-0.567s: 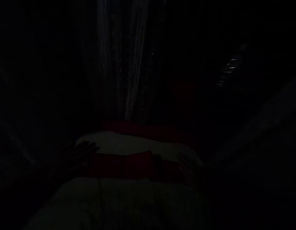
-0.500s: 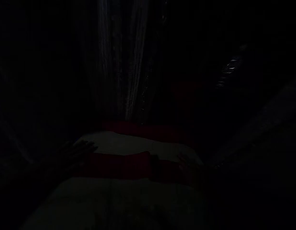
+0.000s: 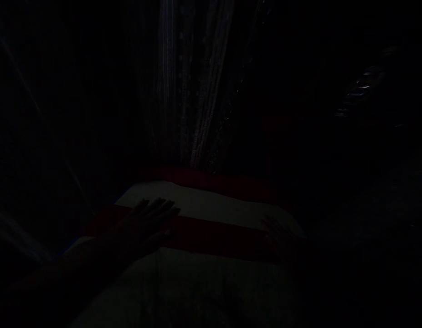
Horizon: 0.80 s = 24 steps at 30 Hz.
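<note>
one left hand (image 3: 151,223) is spread flat, fingers apart, over one striped cloth (image 3: 190,273); two red bands (image 3: 214,238) and two pale bands (image 3: 211,205) show about it. to its right, one right hand (image 3: 277,234), very dim, stretches its fingers open over the same cloth.

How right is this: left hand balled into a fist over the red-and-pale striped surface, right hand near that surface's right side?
One thing is off: the head view, though very dark, shows the left hand open with fingers extended over the red-and-pale striped surface; the right hand is near its right side.
</note>
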{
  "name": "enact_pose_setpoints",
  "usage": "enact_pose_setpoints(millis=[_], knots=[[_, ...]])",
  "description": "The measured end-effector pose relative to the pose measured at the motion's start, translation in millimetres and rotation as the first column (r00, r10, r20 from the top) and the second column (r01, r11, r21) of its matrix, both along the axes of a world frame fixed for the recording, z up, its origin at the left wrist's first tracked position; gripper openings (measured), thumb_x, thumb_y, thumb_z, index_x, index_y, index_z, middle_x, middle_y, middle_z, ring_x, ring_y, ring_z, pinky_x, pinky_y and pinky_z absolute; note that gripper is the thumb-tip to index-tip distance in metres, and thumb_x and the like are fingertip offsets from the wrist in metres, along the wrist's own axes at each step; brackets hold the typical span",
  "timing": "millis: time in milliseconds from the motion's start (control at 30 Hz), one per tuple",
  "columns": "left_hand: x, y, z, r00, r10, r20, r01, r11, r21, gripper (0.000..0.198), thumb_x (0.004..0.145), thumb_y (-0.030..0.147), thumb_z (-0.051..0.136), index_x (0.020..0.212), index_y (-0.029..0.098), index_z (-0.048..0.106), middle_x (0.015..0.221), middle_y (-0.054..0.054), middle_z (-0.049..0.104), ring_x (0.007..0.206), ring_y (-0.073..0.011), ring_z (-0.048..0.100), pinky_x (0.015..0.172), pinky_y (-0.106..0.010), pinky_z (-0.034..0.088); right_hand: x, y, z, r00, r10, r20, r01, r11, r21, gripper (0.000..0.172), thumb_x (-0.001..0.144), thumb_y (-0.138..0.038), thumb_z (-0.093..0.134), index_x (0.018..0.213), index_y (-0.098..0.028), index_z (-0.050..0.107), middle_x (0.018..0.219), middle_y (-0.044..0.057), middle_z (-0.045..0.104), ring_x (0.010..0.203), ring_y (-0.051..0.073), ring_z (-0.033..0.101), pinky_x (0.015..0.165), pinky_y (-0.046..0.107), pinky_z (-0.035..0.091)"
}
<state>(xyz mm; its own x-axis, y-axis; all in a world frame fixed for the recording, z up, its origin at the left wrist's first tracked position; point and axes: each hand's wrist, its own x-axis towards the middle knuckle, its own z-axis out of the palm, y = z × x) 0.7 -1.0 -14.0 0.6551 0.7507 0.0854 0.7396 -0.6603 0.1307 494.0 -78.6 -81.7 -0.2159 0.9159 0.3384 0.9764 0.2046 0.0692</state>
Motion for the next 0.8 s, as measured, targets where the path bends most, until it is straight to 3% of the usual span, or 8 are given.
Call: enact_pose_setpoints(millis=[100, 200, 300, 367, 467, 567, 667, 800], knots=[[-5.3, -2.3, 5.6, 1.000, 0.003, 0.006, -0.003, 1.000, -0.020, 0.064, 0.101, 0.065, 0.032, 0.159, 0.040, 0.022, 0.166, -0.001, 0.022, 0.155, -0.0317, 0.020, 0.123, -0.059, 0.011, 19.3, 0.0, -4.6, 1.000, -0.016, 0.014, 0.016, 0.999, -0.037, 0.059, 0.102, -0.044, 0.020, 0.147, -0.021, 0.051, 0.156, 0.008, 0.039, 0.145, 0.026, 0.037, 0.116, 0.057, 0.034], [1.8, -7.2, 21.8, 0.999, 0.002, -0.042, -0.005, 0.996, -0.087, 0.066, 0.100, 0.068, 0.027, 0.160, 0.039, 0.021, 0.167, -0.001, 0.020, 0.156, -0.0319, 0.017, 0.123, -0.060, 0.010, 18.6, 0.8, -1.9, 1.000, -0.028, 0.002, 0.028, 0.999, -0.047, 0.061, 0.102, -0.044, 0.017, 0.145, -0.018, 0.052, 0.156, 0.010, 0.039, 0.147, 0.028, 0.035, 0.119, 0.061, 0.027], [30.9, -10.4, 38.9, 1.000, -0.012, 0.014, 0.014, 0.995, -0.103, 0.061, 0.102, 0.067, 0.022, 0.158, 0.045, 0.019, 0.168, 0.003, 0.016, 0.157, -0.0311, 0.011, 0.122, -0.063, 0.005, -15.1, 6.4, 13.2, 0.999, -0.027, -0.044, 0.026, 0.999, -0.036, 0.063, 0.103, -0.045, 0.016, 0.148, -0.014, 0.046, 0.159, 0.012, 0.035, 0.149, 0.029, 0.031, 0.119, 0.063, 0.024], [59.4, -10.3, 44.4, 0.996, -0.070, 0.059, 0.079, 0.984, -0.162, 0.065, 0.100, 0.070, 0.022, 0.159, 0.043, 0.017, 0.168, 0.003, 0.014, 0.157, -0.0319, 0.008, 0.122, -0.065, 0.002, -53.2, 11.7, 25.2, 0.997, -0.005, -0.082, 0.002, 1.000, -0.029, 0.060, 0.105, -0.042, 0.014, 0.158, -0.020, 0.028, 0.165, 0.005, 0.024, 0.153, 0.020, 0.020, 0.123, 0.055, 0.022], [97.2, -9.0, 38.6, 0.968, -0.235, 0.091, 0.250, 0.942, -0.225, 0.069, 0.100, 0.070, 0.024, 0.160, 0.035, 0.023, 0.169, -0.002, 0.014, 0.157, -0.0322, 0.006, 0.122, -0.064, 0.001, -111.9, 15.3, 34.5, 0.992, 0.091, -0.085, -0.098, 0.991, -0.090, 0.057, 0.105, -0.049, 0.023, 0.160, -0.034, 0.018, 0.165, -0.006, 0.020, 0.154, 0.015, 0.017, 0.125, 0.052, 0.022], [110.8, -9.7, 22.7, 0.949, -0.282, 0.142, 0.306, 0.933, -0.191, 0.076, 0.100, 0.070, 0.024, 0.162, 0.026, 0.021, 0.168, -0.006, 0.017, 0.157, -0.0313, 0.009, 0.124, -0.060, 0.003, -144.9, 11.9, 31.9, 0.989, 0.132, -0.062, -0.138, 0.983, -0.123, 0.059, 0.106, -0.050, 0.018, 0.158, -0.025, 0.027, 0.165, -0.004, 0.021, 0.154, 0.016, 0.018, 0.125, 0.055, 0.018], [105.7, -11.6, 9.8, 0.938, -0.320, 0.135, 0.338, 0.930, -0.145, 0.078, 0.100, 0.070, 0.023, 0.162, 0.023, 0.019, 0.168, -0.007, 0.017, 0.157, -0.0329, 0.009, 0.124, -0.061, 0.003, -148.5, 6.0, 27.5, 0.995, 0.096, -0.006, -0.096, 0.987, -0.130, 0.062, 0.105, -0.053, 0.018, 0.158, -0.022, 0.028, 0.165, -0.003, 0.019, 0.154, 0.021, 0.018, 0.123, 0.060, 0.017], [99.6, -13.0, 4.5, 0.937, -0.334, 0.106, 0.344, 0.935, -0.091, 0.074, 0.101, 0.067, 0.026, 0.162, 0.026, 0.019, 0.168, -0.007, 0.016, 0.157, -0.0343, 0.008, 0.123, -0.063, 0.003, -142.7, 2.1, 27.7, 0.995, 0.088, 0.054, -0.082, 0.992, -0.099, 0.064, 0.104, -0.056, 0.020, 0.158, -0.023, 0.028, 0.165, -0.003, 0.017, 0.154, 0.023, 0.019, 0.121, 0.062, 0.020]])
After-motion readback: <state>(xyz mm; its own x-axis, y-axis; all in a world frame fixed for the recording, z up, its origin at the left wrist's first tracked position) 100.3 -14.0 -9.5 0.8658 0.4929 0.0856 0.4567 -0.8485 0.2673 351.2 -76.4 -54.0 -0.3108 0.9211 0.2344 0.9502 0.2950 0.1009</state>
